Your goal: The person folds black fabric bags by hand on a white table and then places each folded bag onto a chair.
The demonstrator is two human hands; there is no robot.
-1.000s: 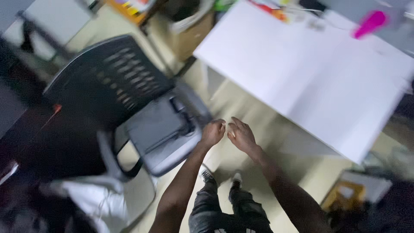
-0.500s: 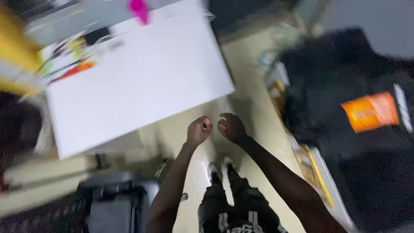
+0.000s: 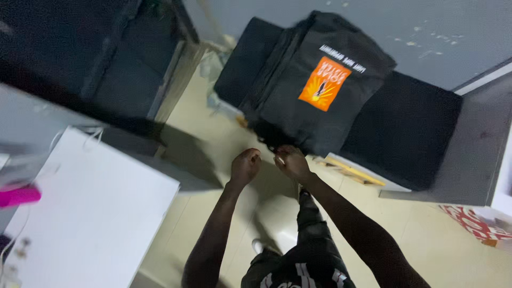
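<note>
Overhead, both hands (image 3: 269, 164) nearly touch below the upside-down black bag (image 3: 320, 80).

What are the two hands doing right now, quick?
Left hand: closed in a fist, nothing seen in it.
Right hand: closed, pinching something small and pale.

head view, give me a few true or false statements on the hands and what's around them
1. Both hands, left hand and right hand, are held close together in front of the body. True.
2. The black bag carries a green patch. False: its patch is orange.
3. A white table lies on the left of the picture. True.
4. The left hand grips a pink object. False: the pink object lies far off by the table's edge.
5. The floor is pale and tiled. True.
</note>
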